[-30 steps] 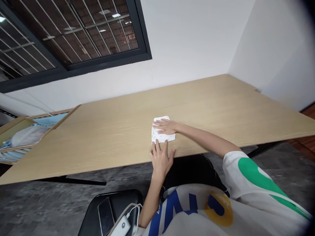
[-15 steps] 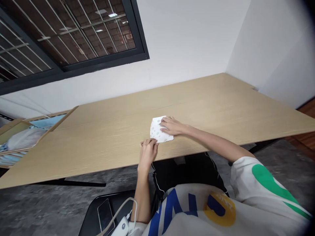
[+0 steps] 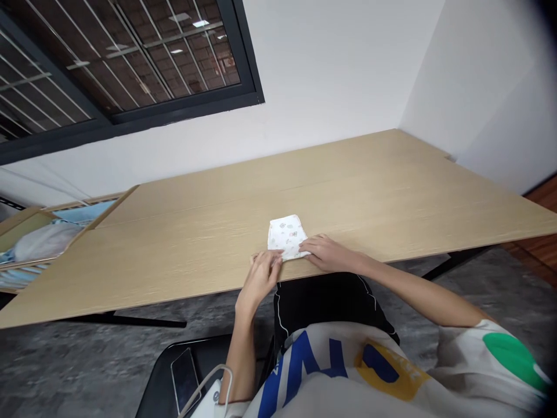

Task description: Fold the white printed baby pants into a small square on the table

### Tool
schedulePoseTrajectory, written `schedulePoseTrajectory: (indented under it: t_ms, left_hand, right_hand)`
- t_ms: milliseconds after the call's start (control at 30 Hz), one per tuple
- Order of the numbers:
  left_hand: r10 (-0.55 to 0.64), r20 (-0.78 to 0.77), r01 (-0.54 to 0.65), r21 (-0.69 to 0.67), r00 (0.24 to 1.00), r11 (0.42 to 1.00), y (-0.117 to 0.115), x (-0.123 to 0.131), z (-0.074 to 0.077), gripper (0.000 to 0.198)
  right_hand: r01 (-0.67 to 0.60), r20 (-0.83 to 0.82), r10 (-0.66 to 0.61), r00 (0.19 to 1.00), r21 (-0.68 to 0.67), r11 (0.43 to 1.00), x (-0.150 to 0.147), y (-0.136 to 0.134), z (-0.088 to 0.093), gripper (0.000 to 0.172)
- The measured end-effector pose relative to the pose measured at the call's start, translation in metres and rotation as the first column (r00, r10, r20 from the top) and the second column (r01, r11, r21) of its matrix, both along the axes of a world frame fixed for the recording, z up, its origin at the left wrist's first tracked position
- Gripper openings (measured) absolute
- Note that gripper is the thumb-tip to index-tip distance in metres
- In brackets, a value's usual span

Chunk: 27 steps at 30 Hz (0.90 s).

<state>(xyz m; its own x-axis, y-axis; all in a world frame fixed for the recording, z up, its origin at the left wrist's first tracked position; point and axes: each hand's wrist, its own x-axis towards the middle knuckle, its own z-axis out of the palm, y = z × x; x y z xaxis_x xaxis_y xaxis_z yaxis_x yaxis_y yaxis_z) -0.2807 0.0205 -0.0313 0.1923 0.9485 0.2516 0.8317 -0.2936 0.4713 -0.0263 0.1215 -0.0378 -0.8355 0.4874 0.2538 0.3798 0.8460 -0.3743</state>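
Note:
A small folded white cloth (image 3: 286, 232) with a tiny scattered print lies on the wooden table (image 3: 195, 244) close to its front edge. My left hand (image 3: 261, 274) has its fingers bent and pinches the near left corner of the cloth. At the near right corner, my right hand (image 3: 329, 253) has its fingertips closed on the cloth's edge. The thumb of the right hand is mostly hidden. The far side of the cloth lies flat and uncovered.
A wooden crib-like box (image 3: 65, 229) holding blue cloth and a whitish bundle stands at the left end of the table. Below left, a black chair (image 3: 161, 377) carries a phone (image 3: 185, 377) and a white corded device (image 3: 209, 400). A barred window (image 3: 130, 58) is behind.
My right hand has moved from the top of the cloth toward me, to its near right corner. The cloth has shifted slightly toward me, and the left hand stays at its near left corner.

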Motion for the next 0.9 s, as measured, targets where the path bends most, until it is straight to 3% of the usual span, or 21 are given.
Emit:
schedulePoseTrajectory:
  t_ms: [100, 200, 300, 500, 667, 767, 833, 900]
  left_hand:
    - [-0.067, 0.003, 0.067, -0.078, 0.998, 0.995, -0.012, -0.007, 0.002, 0.031]
    - [-0.056, 0.108, 0.067, -0.095, 0.993, 0.993, -0.008, -0.014, -0.004, 0.035]
    - [0.069, 0.276, -0.041, -0.104, 0.959, 0.994, 0.009, -0.014, -0.011, 0.028]
    - [0.317, 0.451, -0.31, -0.093, 0.834, 0.946, 0.044, -0.001, -0.017, 0.042]
    - [0.442, 0.245, -0.433, -0.093, 0.863, 0.896, 0.056, 0.011, -0.018, 0.054]
    - [0.483, 0.059, -0.485, 0.028, 0.874, 0.874, 0.057, 0.018, -0.016, 0.048]
    - [0.45, -0.036, -0.441, 0.144, 0.892, 0.886, 0.058, 0.023, -0.014, 0.045]
    - [0.342, -0.108, -0.317, 0.194, 0.934, 0.928, 0.06, 0.028, -0.012, 0.051]
  right_hand:
    - [-0.011, -0.021, 0.008, 1.0, -0.14, 0.99, 0.01, -0.011, 0.016, 0.031]
    - [-0.017, -0.075, -0.003, 0.997, -0.267, 0.963, 0.016, -0.009, 0.029, 0.029]
    - [0.035, -0.124, -0.084, 0.989, -0.357, 0.933, 0.013, 0.005, 0.035, 0.027]
    - [0.251, -0.217, -0.341, 0.915, -0.358, 0.899, -0.013, 0.044, 0.028, 0.027]
    - [0.361, -0.17, -0.423, 0.89, -0.304, 0.882, -0.03, 0.067, 0.012, 0.034]
    - [0.379, -0.124, -0.421, 0.899, -0.261, 0.888, -0.034, 0.07, 0.005, 0.035]
    - [0.401, -0.127, -0.423, 0.897, -0.167, 0.901, -0.036, 0.065, 0.004, 0.037]
    - [0.389, -0.164, -0.387, 0.908, -0.021, 0.921, -0.038, 0.056, 0.007, 0.04]
